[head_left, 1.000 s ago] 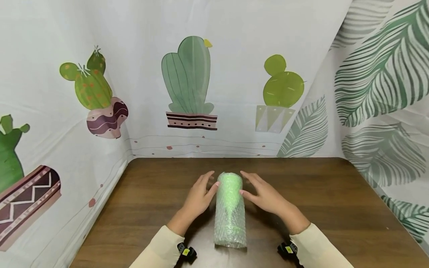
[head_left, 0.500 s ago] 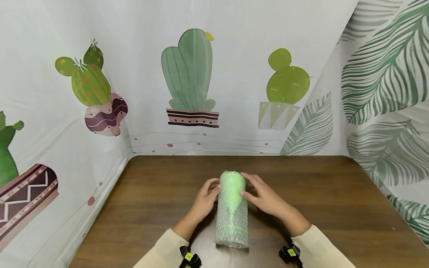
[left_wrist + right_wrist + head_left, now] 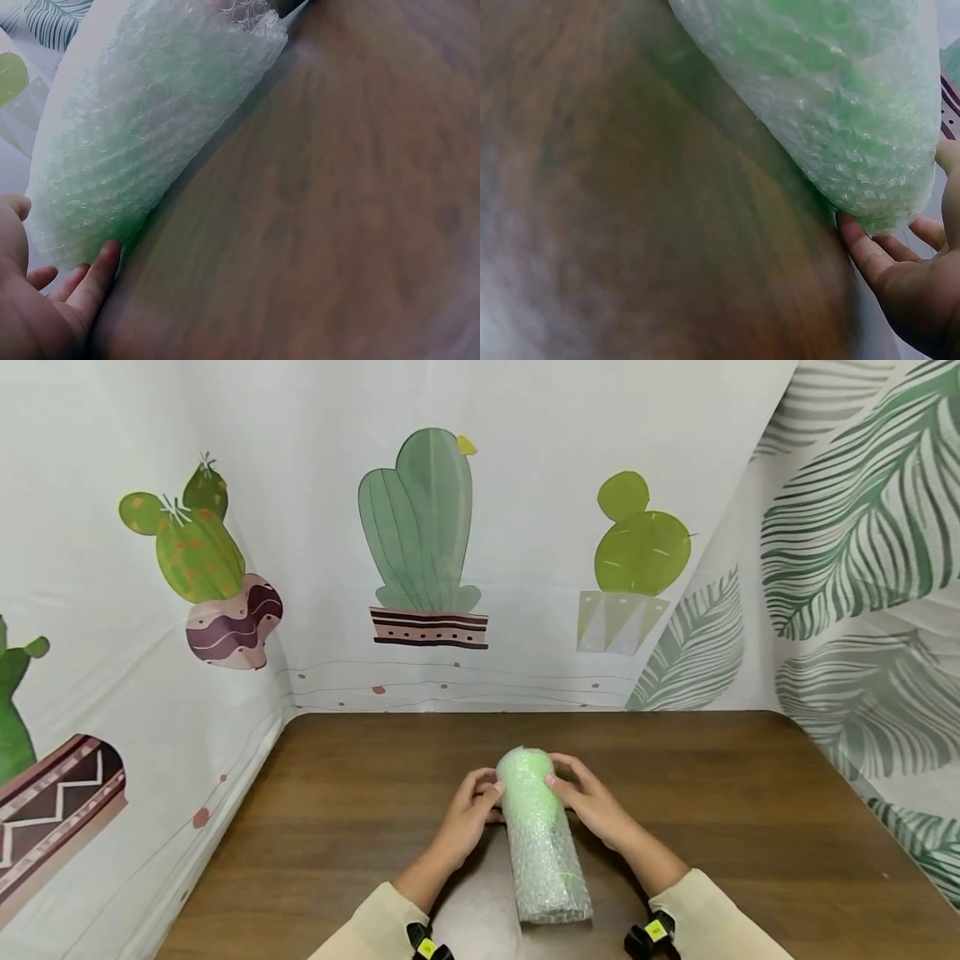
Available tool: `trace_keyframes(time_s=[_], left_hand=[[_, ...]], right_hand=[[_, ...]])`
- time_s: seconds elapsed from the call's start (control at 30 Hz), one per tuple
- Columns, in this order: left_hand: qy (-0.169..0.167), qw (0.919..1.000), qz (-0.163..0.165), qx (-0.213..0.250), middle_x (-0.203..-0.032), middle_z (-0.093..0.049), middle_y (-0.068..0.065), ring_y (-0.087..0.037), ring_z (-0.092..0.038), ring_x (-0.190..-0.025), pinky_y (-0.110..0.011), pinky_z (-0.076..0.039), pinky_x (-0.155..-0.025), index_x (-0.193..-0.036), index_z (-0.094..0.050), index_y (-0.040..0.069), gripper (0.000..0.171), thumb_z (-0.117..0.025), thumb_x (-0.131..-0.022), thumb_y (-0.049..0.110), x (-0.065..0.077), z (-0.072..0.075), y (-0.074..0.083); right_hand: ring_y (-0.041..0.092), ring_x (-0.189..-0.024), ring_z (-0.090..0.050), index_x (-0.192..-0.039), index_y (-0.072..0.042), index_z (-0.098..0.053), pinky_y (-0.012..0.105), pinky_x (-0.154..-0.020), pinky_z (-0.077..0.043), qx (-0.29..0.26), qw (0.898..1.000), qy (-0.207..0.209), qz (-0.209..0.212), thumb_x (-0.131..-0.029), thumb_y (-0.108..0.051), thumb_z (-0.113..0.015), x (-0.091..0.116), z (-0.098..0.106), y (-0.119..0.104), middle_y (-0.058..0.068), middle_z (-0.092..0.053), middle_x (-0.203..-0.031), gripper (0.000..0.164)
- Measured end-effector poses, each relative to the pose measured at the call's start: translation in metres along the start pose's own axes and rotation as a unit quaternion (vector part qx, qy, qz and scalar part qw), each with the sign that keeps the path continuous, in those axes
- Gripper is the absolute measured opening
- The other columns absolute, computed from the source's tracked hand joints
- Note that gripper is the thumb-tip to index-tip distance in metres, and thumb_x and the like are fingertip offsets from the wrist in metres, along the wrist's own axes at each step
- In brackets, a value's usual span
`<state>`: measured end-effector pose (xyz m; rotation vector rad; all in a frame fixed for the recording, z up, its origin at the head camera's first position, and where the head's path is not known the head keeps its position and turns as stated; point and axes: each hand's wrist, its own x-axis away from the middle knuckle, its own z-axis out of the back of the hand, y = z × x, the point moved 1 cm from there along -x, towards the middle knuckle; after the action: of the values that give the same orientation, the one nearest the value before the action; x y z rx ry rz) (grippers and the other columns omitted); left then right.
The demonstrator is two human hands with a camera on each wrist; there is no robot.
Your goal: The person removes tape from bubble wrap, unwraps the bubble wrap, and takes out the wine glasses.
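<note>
A long bundle of clear bubble wrap [image 3: 543, 852] with something bright green inside lies tilted on the table, its near end toward the right. What the green thing is stays hidden by the wrap. My left hand [image 3: 467, 820] holds its far end from the left, thumb at the upper edge. From the right, my right hand [image 3: 600, 810] grips the same end, thumb on top and fingers reaching behind. In the left wrist view, fingertips [image 3: 109, 255] press low on the wrap [image 3: 150, 112]. The right wrist view has fingers [image 3: 862, 244] beneath the rounded end.
The brown wooden table [image 3: 360, 777] reaches back to a white cloth backdrop [image 3: 525, 527] printed with cacti and leaves. Cream sleeves [image 3: 720, 918] and black wrist cameras [image 3: 648, 935] flank the bundle near the front.
Both hands have closed in on the bundle's far end, the left one moving right. The bundle has turned, its near end swinging to the right.
</note>
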<state>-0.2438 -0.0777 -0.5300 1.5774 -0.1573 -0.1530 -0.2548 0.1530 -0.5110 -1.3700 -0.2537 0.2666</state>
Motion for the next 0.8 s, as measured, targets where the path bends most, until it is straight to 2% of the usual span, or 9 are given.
trace_keyframes(time_s=[0.3,0.4,0.57,0.67,0.8], left_hand=[[0.001,1.0000,0.000,0.003,-0.114,-0.059,-0.013,-0.016,-0.064,-0.096,-0.035,-0.058,-0.083,-0.143,-0.044,0.005,0.050,-0.058,-0.103,0.031,0.000,0.002,0.002],[0.006,0.9999,0.012,0.002,-0.114,-0.059,-0.013,-0.017,-0.065,-0.097,-0.034,-0.058,-0.084,-0.143,-0.045,0.006,0.051,-0.058,-0.103,0.034,0.000,0.003,0.002],[0.013,0.9993,0.035,0.004,-0.115,-0.061,-0.013,-0.017,-0.064,-0.095,-0.032,-0.055,-0.083,-0.141,-0.045,0.006,0.052,-0.056,-0.103,0.040,0.002,0.003,0.003],[0.002,0.9987,0.050,0.010,-0.119,-0.061,-0.014,-0.017,-0.062,-0.095,-0.031,-0.053,-0.083,-0.139,-0.046,0.004,0.056,-0.052,-0.103,0.046,0.003,0.002,0.005],[-0.027,0.9978,0.059,0.011,-0.125,-0.058,-0.016,-0.017,-0.063,-0.101,-0.031,-0.052,-0.086,-0.140,-0.046,0.002,0.060,-0.045,-0.105,0.051,0.006,0.000,0.007]], right_hand=[[0.030,-0.122,-0.061,-0.149,-0.013,-0.041,0.035,-0.090,-0.056,-0.034,0.999,0.038,-0.011,-0.104,-0.033,-0.056,0.000,-0.009,0.002,0.020,-0.039,-0.152,0.051],[0.027,-0.120,-0.061,-0.149,-0.014,-0.041,0.033,-0.090,-0.055,-0.035,0.998,0.053,-0.006,-0.104,-0.033,-0.056,0.002,-0.013,0.000,0.019,-0.043,-0.149,0.051],[0.031,-0.125,-0.058,-0.149,-0.016,-0.041,0.033,-0.093,-0.053,-0.013,0.997,0.075,0.013,-0.105,-0.034,-0.055,0.004,-0.019,-0.004,0.016,-0.046,-0.146,0.050],[0.033,-0.126,-0.058,-0.148,-0.016,-0.042,0.030,-0.093,-0.053,-0.008,0.996,0.089,0.027,-0.104,-0.033,-0.056,0.006,-0.021,-0.004,0.015,-0.047,-0.144,0.049],[0.028,-0.120,-0.062,-0.148,-0.013,-0.039,0.026,-0.091,-0.053,0.002,0.994,0.097,0.050,-0.105,-0.030,-0.055,0.009,-0.024,-0.006,0.015,-0.048,-0.139,0.049]])
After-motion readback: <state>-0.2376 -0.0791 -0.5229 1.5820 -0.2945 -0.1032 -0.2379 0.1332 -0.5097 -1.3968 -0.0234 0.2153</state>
